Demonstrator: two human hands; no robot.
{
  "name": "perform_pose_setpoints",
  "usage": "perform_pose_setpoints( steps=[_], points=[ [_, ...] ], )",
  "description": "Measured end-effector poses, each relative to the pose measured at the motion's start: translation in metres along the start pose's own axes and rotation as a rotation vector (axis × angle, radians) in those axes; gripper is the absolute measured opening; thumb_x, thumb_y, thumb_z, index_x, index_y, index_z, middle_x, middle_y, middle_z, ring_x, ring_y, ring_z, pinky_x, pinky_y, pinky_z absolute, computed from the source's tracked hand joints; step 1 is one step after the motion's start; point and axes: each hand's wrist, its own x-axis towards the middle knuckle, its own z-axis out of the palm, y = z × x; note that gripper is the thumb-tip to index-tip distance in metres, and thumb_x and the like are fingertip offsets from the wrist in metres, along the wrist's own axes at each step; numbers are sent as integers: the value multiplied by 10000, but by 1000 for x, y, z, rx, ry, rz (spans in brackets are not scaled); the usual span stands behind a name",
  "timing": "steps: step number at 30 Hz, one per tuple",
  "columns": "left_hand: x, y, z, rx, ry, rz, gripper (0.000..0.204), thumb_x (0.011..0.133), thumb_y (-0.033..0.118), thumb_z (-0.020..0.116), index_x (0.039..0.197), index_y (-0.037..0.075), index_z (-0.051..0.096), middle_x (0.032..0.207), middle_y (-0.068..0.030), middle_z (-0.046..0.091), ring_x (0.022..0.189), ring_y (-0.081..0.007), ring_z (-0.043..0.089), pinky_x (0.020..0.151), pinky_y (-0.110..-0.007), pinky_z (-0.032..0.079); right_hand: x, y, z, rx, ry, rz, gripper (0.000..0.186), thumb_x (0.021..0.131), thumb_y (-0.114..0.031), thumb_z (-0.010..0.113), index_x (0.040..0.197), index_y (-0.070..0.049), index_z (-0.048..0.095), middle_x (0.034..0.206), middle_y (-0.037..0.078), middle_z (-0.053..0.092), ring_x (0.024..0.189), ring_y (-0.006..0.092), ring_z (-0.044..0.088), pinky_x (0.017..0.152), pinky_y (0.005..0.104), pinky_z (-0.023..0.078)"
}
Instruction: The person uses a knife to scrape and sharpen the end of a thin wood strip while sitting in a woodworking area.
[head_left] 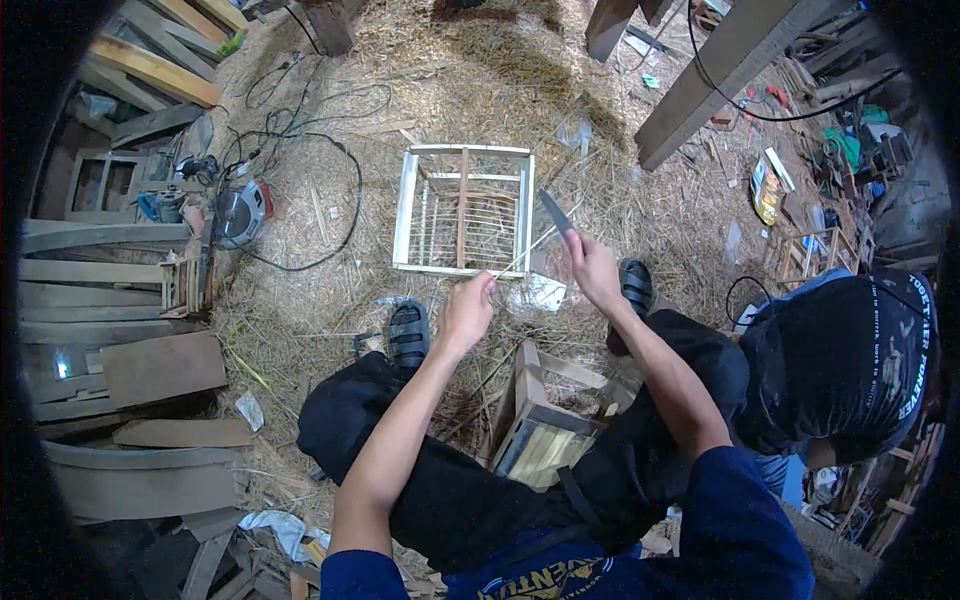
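My left hand (467,314) is closed, pinching the end of a thin pale wooden stick (524,255) that slants up and away to the right. My right hand (596,272) grips a knife (554,212), its broad grey blade pointing up and to the left. The far part of the stick passes close by the blade; whether they touch I cannot tell. Just beyond my hands, a small wooden cage frame (408,207) stands on the ground, with pale posts, thin curved bars and a brown middle strip (463,208).
Shavings and straw cover the ground. A circular saw (240,215) with looping black cables lies at the left, beside stacked boards (165,370). A wooden post (715,85) rises at the right. Between my legs is a wooden box (545,445). Another person in a black shirt (850,360) bends at the right.
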Motion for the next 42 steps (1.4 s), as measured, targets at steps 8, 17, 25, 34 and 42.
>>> perform_pose_setpoints(
  steps=[8, 17, 25, 34, 42],
  points=[
    [-4, 5, -9, 54, -106, -133, 197, 924, 35, 529, 1083, 53, 645, 957, -210, 713, 900, -397, 695, 790, -491, 530, 0, 20, 7, 122, 43, 13, 518, 1030, -438, 468, 940, 27, 680, 618, 232, 571, 570, 295, 597, 594, 460, 450],
    [0, 5, -6, 8, -65, -87, 189, 940, 41, 516, 1082, 50, 639, 941, -218, 707, 881, -410, 691, 796, -496, 531, -2, 27, 24, 74, -21, 101, 568, 1032, -486, 436, 973, 19, 689, 589, 199, 567, 540, 295, 581, 591, 482, 454],
    [2, 0, -3, 3, -94, -89, 165, 965, 80, 503, 1062, 49, 634, 907, -222, 701, 874, -406, 687, 775, -511, 524, -10, 28, 32, 63, -88, 68, 583, 1047, -499, 388, 1064, -33, 737, 520, 53, 507, 450, 159, 496, 457, 387, 431],
    [1, 2, -1, -1, -26, -78, 178, 1002, 157, 491, 1025, 48, 630, 889, -233, 683, 846, -431, 666, 742, -518, 501, -21, 13, 35, -13, -30, -68, 543, 1036, -468, 432, 995, -7, 715, 625, 227, 616, 586, 399, 635, 593, 515, 480],
    [1, 2, -1, -59, 7, -69, 184, 961, 111, 540, 1029, 33, 692, 927, -211, 707, 892, -398, 682, 783, -469, 524, -26, -1, 32, -119, -36, -124, 535, 1041, -449, 435, 890, -7, 697, 600, 226, 601, 571, 404, 627, 582, 497, 498]
  ],
)
